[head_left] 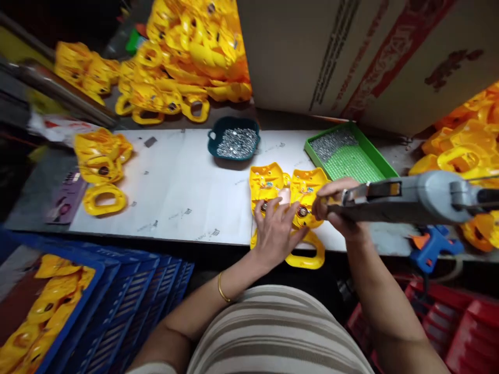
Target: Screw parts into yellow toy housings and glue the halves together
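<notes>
Two yellow plastic toy shells point(268, 179) lie side by side on the white board, hollow sides up, with small metal parts and wires inside. A yellow loop handle point(312, 259) extends at the near end. My left hand point(275, 231) rests on the shells, fingers spread and stretched out. In my right hand point(343, 208) is a grey electric screwdriver point(390, 195), fingers wrapped round its lower end beside the right-hand shell. The screwdriver's tip is hidden by my fingers. Behind the shells stand a dark green bowl point(212, 148) of small metal pieces and a green tray point(362, 161) with screws.
Yellow shells are heaped point(195, 52) at the back left and on the right point(460, 150). A large cardboard box point(296, 62) stands behind. Another yellow shell point(103, 161) lies left. Blue crates point(136, 291), a blue-and-orange tool point(432, 249) and red crates point(468, 322) flank me.
</notes>
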`<state>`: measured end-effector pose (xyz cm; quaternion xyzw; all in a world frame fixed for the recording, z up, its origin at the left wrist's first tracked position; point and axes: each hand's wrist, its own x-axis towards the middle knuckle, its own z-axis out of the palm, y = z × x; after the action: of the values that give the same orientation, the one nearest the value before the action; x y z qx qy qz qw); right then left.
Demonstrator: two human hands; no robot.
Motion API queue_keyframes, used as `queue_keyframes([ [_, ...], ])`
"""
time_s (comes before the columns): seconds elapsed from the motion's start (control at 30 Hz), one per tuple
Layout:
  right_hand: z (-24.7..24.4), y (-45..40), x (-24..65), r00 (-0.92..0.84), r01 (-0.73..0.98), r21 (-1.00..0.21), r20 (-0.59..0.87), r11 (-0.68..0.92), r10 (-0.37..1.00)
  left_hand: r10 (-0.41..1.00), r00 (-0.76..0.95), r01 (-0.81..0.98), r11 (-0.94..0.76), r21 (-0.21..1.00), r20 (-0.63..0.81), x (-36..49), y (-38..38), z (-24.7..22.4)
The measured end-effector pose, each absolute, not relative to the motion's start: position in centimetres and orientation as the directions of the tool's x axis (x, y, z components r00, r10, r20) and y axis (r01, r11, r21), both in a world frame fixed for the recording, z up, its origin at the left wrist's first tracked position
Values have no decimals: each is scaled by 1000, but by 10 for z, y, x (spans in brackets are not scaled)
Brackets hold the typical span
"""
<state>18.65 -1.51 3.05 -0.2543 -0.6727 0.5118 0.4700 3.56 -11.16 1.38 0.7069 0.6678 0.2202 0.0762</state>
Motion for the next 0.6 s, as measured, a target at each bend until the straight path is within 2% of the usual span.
queue_keyframes([
  [0.1, 53, -19, 188, -496, -288, -912, 403, 292, 769, 980, -24, 892, -67, 448, 196, 42, -115, 13],
  [0.17, 67, -26, 190, -454, -402, -882, 425, 245, 783, 976, -28, 891, -73, 449, 215, 43, -116, 12],
  [0.23, 77, -34, 192, -420, -417, -884, 392, 209, 818, 956, -16, 900, -113, 421, 292, 36, -113, 14],
  [0.3, 83, -40, 195, -389, -452, -858, 436, 244, 812, 913, -27, 918, -139, 372, 407, 15, -101, 22],
  [0.37, 86, -44, 198, -358, -488, -825, 488, 286, 796, 876, -91, 941, -79, 328, 474, -19, -75, 32],
  [0.43, 86, -48, 201, -336, -464, -842, 456, 276, 824, 888, -186, 953, 58, 297, 422, -60, -39, 42],
  [0.47, 85, -50, 202, -323, -443, -856, 428, 265, 844, 916, -206, 956, 112, 273, 344, -80, -20, 45],
  [0.6, 75, -56, 203, -270, -413, -870, 399, 269, 876, 992, -129, 972, 125, 199, 5, -131, 42, 45],
])
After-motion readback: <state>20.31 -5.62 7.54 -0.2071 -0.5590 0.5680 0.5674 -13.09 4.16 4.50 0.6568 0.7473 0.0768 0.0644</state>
